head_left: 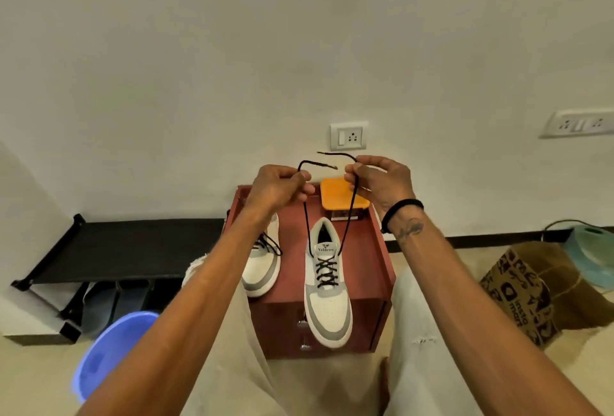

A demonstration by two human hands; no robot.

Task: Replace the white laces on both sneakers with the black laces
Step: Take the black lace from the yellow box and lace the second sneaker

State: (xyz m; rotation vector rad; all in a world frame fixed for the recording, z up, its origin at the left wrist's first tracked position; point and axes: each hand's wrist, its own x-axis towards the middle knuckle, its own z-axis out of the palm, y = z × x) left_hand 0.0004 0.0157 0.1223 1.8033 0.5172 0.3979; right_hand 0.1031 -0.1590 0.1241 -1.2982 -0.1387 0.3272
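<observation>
Two white and grey sneakers stand on a small red-brown cabinet point(375, 269). The right sneaker point(327, 286) is laced with a black lace point(327, 271) crossed through its eyelets. Both free ends of that lace rise taut from the top eyelets. My left hand point(279, 188) pinches the left end, and my right hand point(378, 179) pinches the right end, both held up above the shoe. The lace tips stick out between my hands. The left sneaker point(262, 269) also carries a black lace, and my left forearm partly hides it.
An orange-lidded box point(339, 196) sits at the back of the cabinet. A black shoe rack point(109, 249) with dark footwear stands at left, a blue bucket point(109, 352) at lower left, a printed paper bag point(528, 289) at right. My knees flank the cabinet.
</observation>
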